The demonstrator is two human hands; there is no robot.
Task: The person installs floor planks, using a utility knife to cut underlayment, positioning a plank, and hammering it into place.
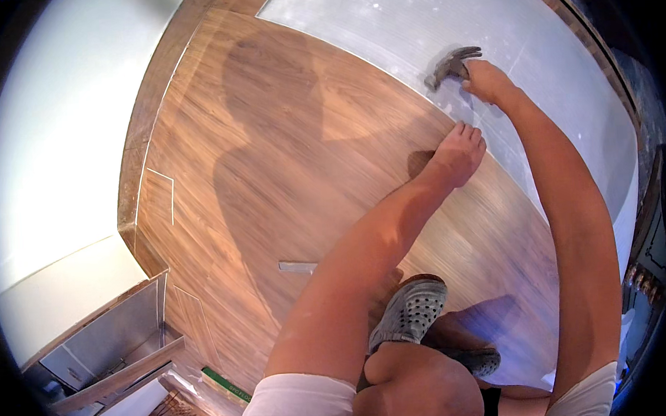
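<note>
A claw hammer [452,67] is in my right hand [489,84], its handle wrapped by my fingers. Its head hangs over the pale grey underlay, just beyond the edge of the laid wood-look planks [359,118]. Close by on the near side, my left hand [461,154] rests at that plank edge with its fingers curled and drawn together. Whatever those fingers hold, if anything, is hidden. The white-grey underlay [534,43] spreads past both hands toward the far right.
A short light-coloured strip [297,267] lies on the planks left of my left forearm. My grey clog [410,307] stands on the floor below. At lower left are a cabinet-like frame [116,344] and a green box [226,384]. A white wall [63,145] borders the left side.
</note>
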